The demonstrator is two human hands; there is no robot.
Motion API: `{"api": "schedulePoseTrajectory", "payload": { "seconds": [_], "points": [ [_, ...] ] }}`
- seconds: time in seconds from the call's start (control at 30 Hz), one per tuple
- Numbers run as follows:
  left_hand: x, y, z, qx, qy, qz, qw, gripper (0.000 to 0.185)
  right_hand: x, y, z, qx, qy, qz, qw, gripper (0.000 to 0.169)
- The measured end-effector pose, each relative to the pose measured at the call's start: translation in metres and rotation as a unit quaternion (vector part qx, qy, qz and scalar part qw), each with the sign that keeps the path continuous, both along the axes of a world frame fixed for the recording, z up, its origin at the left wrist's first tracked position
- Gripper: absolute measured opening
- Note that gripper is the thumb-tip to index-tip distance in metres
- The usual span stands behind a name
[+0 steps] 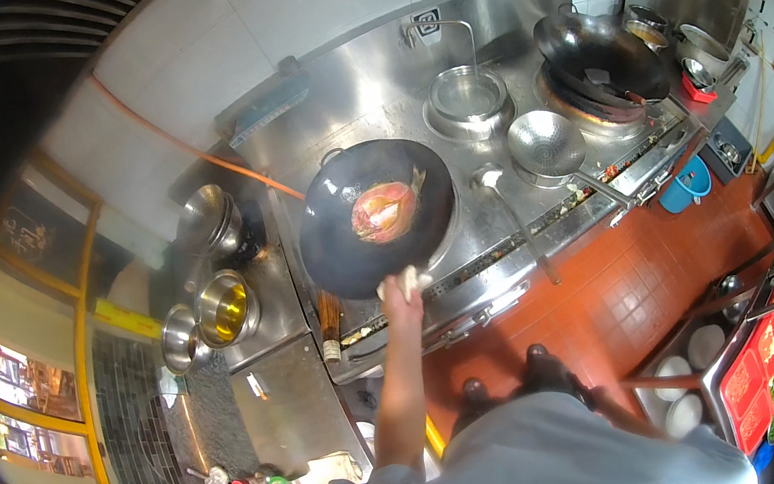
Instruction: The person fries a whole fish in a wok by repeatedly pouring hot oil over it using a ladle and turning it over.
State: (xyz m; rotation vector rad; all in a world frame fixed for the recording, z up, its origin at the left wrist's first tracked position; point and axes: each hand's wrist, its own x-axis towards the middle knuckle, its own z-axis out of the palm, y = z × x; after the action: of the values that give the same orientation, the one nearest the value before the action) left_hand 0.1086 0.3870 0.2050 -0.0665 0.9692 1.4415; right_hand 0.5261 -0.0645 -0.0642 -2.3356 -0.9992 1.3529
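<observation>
My left hand (404, 300) grips the near rim of a black wok (328, 251) through a folded white cloth (408, 281). The wok sits over a burner on the left of the steel range. In its middle lies a split-open fish (384, 212), pinkish and brown, its tail towards the upper right. Faint steam or smoke hangs over the wok. My right arm (629, 420) hangs down at my side, and its hand is too dark and small to make out. To the wok's right a steel ladle (513, 210) rests across the range edge.
A perforated skimmer (546, 143) lies right of the ladle, behind it a water pot (468, 94) under a tap. Another wok (597, 57) leans at the far right. Left are a bowl of yellow oil (225, 313) and a bamboo brush (330, 323). Red ingredient trays (747, 382) stand behind right.
</observation>
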Motion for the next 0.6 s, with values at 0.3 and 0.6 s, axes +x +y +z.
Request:
{"api": "schedulePoseTrajectory", "payload": {
  "seconds": [0.3,0.6],
  "points": [
    [-0.004,0.063,0.026,0.037,0.045,-0.042,0.997,0.023,0.083,0.04,-0.022,-0.037,-0.16,0.481,0.861,0.022],
    [0.053,-0.161,-0.046,0.138,0.179,-0.434,0.872,0.027,0.116,0.115,-0.015,-0.011,-0.222,0.62,0.752,0.02]
  ]
}}
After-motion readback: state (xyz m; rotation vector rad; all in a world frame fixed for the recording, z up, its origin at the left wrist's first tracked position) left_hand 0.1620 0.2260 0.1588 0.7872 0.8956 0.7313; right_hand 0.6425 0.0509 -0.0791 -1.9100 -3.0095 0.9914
